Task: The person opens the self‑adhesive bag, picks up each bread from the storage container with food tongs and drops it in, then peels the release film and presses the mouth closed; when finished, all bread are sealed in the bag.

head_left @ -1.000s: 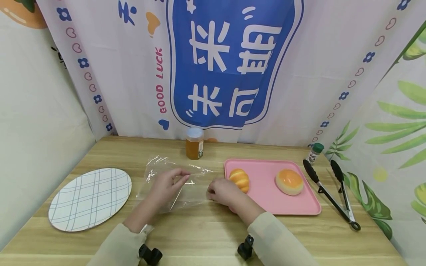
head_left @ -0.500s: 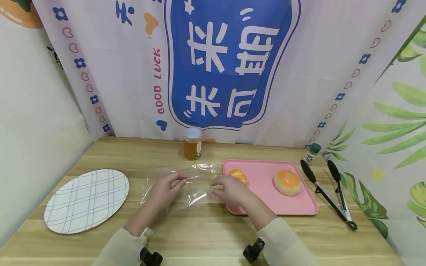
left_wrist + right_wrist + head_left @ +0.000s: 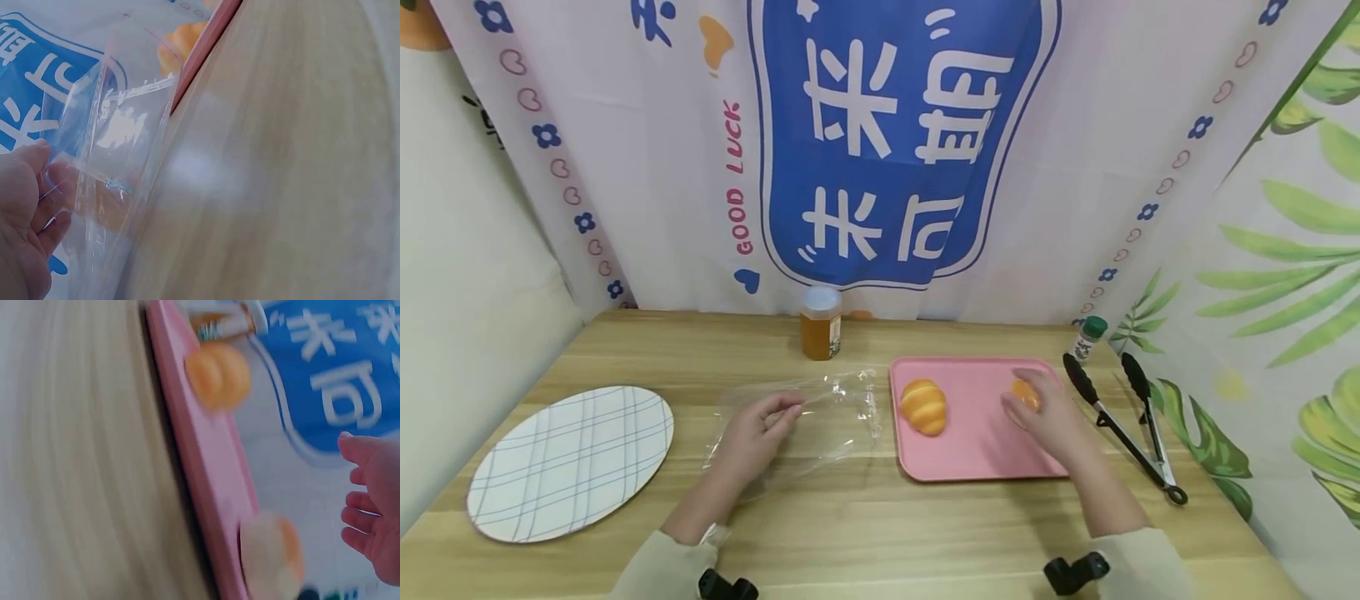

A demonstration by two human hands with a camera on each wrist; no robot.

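My left hand (image 3: 751,443) pinches a clear plastic bag (image 3: 844,421) between thumb and fingers, over the left-middle of the wooden table. In the left wrist view, the bag (image 3: 125,128) spreads out beyond the fingertips. My right hand (image 3: 1054,427) hovers above the right side of a pink tray (image 3: 970,454), thumb and fingers spread apart with nothing held. A round bun (image 3: 1026,393) lies beneath it, mostly hidden by the hand in the head view. The right wrist view has the bun (image 3: 272,557) apart from the fingers. On the tray's left end sits a croissant (image 3: 923,407).
A jar of amber contents (image 3: 822,323) stands at the back. Black-tipped tongs (image 3: 1131,446) lie spread right of the tray, with a green-capped shaker bottle (image 3: 1088,337) behind them. An oval checked board or mat (image 3: 574,462) lies on the left. A printed curtain (image 3: 700,167) hangs behind.
My right hand has left the bag's right edge and moved right across the tray to above the bun, uncovering the croissant. The left hand keeps hold of the bag.
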